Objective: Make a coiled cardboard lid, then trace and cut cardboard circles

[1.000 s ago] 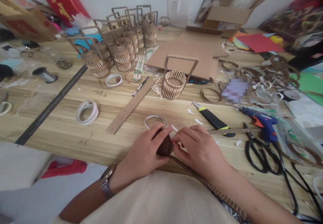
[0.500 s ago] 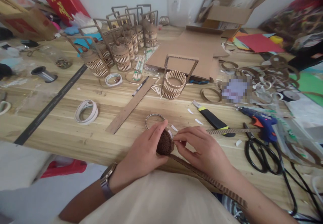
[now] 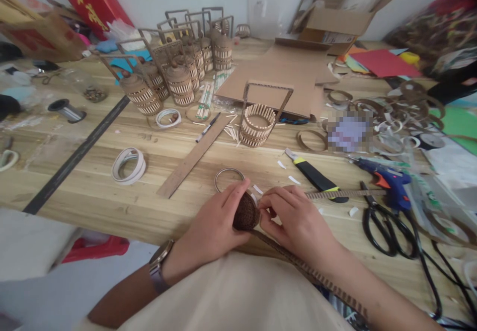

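The left hand (image 3: 216,224) curls firmly around a brown coil (image 3: 246,212); the right hand (image 3: 301,219) bends in at its edge, whether pinching I cannot tell. A corrugated strip (image 3: 316,274) trails alongside the right forearm. Just beyond the left hand lies a ring (image 3: 228,169); beyond the right, a utility knife (image 3: 313,174); farther right, scissors (image 3: 373,206) and a glue gun (image 3: 397,186).

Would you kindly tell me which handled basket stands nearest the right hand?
The open-topped basket, standing alone before the flat cardboard, is nearest the right hand; the other handled baskets cluster farther back, to the left.
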{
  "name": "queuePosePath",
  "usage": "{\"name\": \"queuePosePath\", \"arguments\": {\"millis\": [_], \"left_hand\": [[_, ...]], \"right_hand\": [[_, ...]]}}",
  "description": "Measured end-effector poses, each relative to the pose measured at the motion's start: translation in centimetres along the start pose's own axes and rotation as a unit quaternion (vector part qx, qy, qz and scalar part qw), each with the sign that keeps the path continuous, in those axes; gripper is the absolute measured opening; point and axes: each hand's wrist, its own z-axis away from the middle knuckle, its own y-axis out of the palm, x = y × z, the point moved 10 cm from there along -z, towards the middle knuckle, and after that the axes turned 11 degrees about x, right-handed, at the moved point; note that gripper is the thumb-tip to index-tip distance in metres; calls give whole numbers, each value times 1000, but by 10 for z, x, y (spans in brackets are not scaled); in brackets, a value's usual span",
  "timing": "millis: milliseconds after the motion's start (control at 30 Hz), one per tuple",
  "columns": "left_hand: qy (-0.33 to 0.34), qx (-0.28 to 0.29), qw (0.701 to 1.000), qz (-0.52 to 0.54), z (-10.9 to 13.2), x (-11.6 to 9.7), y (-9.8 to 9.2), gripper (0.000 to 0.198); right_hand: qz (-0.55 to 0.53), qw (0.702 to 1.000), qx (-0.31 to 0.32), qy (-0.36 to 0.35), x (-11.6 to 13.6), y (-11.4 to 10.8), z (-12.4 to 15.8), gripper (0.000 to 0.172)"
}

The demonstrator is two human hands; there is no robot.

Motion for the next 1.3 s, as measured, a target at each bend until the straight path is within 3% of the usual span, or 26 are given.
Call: {"name": "queuePosePath", "arguments": {"millis": [233,433,600,700,867,967,1133,1200,1300], "left_hand": [[23,-7,1000,2,3,-4,0,93],[17,-15,1000,10,5,-3,-1,91],[-4,-5,1000,29,4,3,1,91],[-19,1,999,38,3,6,2,91],[-44,-6,997,57,3,10,0,91],[-55,-11,996,72,4,12,-1,90],[-58,-28,994,85,5,13,-5,82],[-61,-39,993,90,6,15,-8,80],[-70,-47,991,100,6,18,-9,78]], "right_hand": [[-39,996,-12,84,-53,-2,2,14],[-89,983,17,161,-102,17,8,8],[-169,959,-34,224,-129,19,20,17],[-200,948,-49,241,-139,21,23,8],[-196,956,-21,219,-142,28,18,23],[-154,971,-57,176,-133,15,17,25],[-177,954,-64,235,-129,-8,33,21],[-208,956,-60,197,-116,-21,37,16],[-280,957,-9,77,-83,-32,37,12]]}}
